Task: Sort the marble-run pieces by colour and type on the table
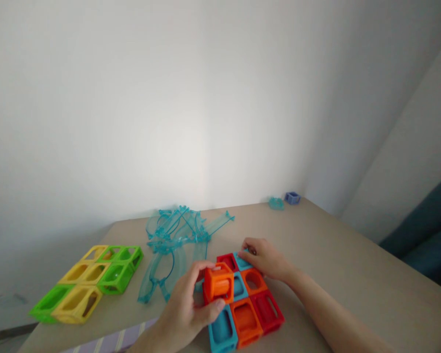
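In the head view, my left hand point(191, 304) grips an orange cube block point(219, 283) with a round opening, thumb below and fingers over its top. That cube sits above the left side of a flat group of joined red, blue and orange hollow blocks point(246, 321); whether it touches them I cannot tell. My right hand point(262, 257) closes its fingers on the blue block point(242, 261) at the group's far corner. A red block point(228, 262) lies beside those fingers.
Left stands a joined group of yellow and green hollow blocks point(83, 274). Translucent teal track pieces point(180, 235) lie heaped behind my left hand. A small teal piece point(276, 203) and a blue-violet block point(292, 198) rest near the back corner. A purple striped sheet point(112, 339) lies in front.
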The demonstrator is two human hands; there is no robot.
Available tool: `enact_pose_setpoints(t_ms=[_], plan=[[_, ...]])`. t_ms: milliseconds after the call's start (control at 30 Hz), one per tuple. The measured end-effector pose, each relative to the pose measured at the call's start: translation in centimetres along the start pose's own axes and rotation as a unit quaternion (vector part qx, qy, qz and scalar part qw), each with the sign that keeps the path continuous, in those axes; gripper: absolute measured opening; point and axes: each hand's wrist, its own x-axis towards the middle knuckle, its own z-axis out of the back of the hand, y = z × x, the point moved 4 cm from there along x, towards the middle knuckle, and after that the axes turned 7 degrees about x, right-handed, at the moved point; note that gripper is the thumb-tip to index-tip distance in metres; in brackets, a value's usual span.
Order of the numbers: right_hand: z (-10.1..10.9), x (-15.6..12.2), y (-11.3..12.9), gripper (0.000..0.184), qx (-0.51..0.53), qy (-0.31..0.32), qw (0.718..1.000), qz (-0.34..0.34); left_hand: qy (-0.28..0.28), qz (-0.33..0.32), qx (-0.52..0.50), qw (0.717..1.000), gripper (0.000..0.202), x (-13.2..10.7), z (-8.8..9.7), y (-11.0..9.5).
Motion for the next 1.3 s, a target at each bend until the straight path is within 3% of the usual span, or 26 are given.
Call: enact_pose_setpoints(t_ms=[300,467,633,767,833,933,1000,1200,1300], plan=[[0.4,1.4,-2.3,0.026,0.017,-0.089,0.995,-0.052,-0.012,0.043,-0.074,0.996,0.045,0.5,0.3,0.2],[0.6,1.5,-2.7,0.026,0.034,-0.089,0.994,-0.052,-0.008,0.079,-0.160,0.984,0.040,1.0,0.3,0.3],[0.1,0.9,-1.4,0.026,0.057,-0.043,0.997,-0.003,-0.047,0.055,-0.118,0.990,0.045,0.6,0.5,0.3],[1.0,0.2,-1.0,0.034,0.072,0.025,0.997,0.030,-0.037,0.020,-0.060,0.997,0.047,0.0,0.5,-0.2],[1.4,-0.1,-1.4,0.039,0.084,0.077,0.994,0.003,-0.011,0.017,-0.049,0.999,0.048,0.0,0.3,-0.4],[1.0,-0.5,-2.1,0.025,0.111,0.145,0.981,-0.068,0.037,0.015,-0.081,0.996,0.047,0.3,-0.2,-1.0],[0.4,-0.5,-2.1,0.018,0.127,0.150,0.978,-0.072,0.060,0.013,-0.110,0.992,0.045,0.6,-0.7,-1.3],[-0.6,-0.2,-1.0,0.023,0.149,0.126,0.981,-0.020,0.091,0.036,-0.163,0.982,0.045,1.3,-1.6,-1.4],[-0.6,-0.4,-1.1,0.025,0.177,0.165,0.970,-0.034,0.093,0.041,-0.195,0.976,0.043,1.4,-1.6,-1.2]])
